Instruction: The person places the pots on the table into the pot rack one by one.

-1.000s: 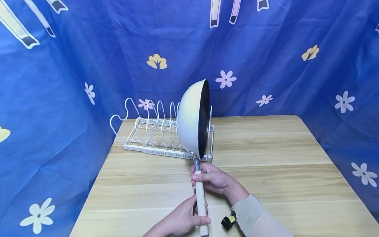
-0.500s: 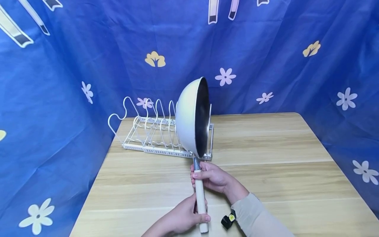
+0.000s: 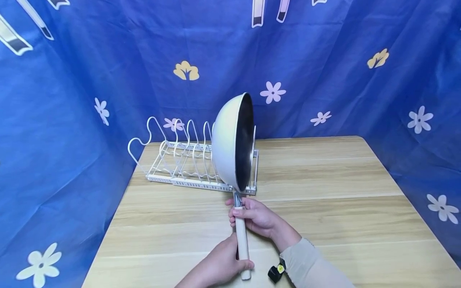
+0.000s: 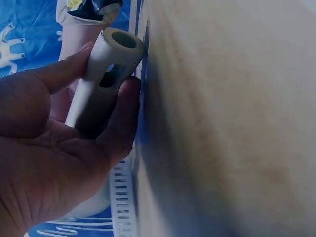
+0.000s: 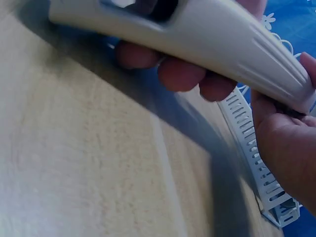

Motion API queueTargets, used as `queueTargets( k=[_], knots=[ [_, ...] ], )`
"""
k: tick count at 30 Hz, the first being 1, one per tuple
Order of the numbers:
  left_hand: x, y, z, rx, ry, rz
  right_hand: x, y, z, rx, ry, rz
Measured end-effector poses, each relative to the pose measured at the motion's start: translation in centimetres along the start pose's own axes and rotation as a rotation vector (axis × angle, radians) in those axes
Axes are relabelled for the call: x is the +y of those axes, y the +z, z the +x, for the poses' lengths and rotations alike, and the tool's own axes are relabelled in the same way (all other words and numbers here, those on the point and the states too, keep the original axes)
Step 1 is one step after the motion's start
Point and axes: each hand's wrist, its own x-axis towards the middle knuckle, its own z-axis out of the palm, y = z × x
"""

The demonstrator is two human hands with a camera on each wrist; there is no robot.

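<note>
A wok (image 3: pixel 225 148), white outside and dark inside, stands on its edge at the right end of a white wire pan rack (image 3: pixel 194 184). Its pale handle (image 3: pixel 242 240) points toward me above the table. Near the handle's end, my left hand (image 3: pixel 223 262) holds it between thumb and fingers; the left wrist view shows the handle's hollow end and slot. Farther up, by the metal neck, my right hand (image 3: pixel 259 218) grips the handle with the thumb on top. Beneath the handle, several of that hand's fingertips (image 5: pixel 180 74) show in the right wrist view. The wok hides part of the rack.
The rack's wire dividers (image 3: pixel 176 148) rise to the left of the wok. A wooden table (image 3: pixel 324 208) lies under everything, with blue patterned cloth (image 3: pixel 317 72) behind and at both sides. A small black device (image 3: pixel 276 272) sits by the right sleeve.
The wok has turned slightly, showing more of its dark inside. A finger of the right hand now sticks out left of the metal neck. The whole view has shifted a little.
</note>
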Motion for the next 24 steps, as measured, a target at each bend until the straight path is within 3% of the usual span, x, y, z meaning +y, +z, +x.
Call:
queueTargets(
  k=[5, 14, 24],
  knots=[
    [0.6, -0.1, -0.3, 0.033, 0.020, 0.073, -0.1, 0.6, 0.0, 0.035, -0.013, -0.047],
    [1.4, 0.0, -0.3, 0.061, 0.001, 0.092, 0.1, 1.2, -0.4, 0.140, -0.040, -0.208],
    [1.2, -0.2, -0.3, 0.062, 0.023, 0.197, 0.3, 1.4, -0.9, 0.218, -0.021, -0.288]
  ],
)
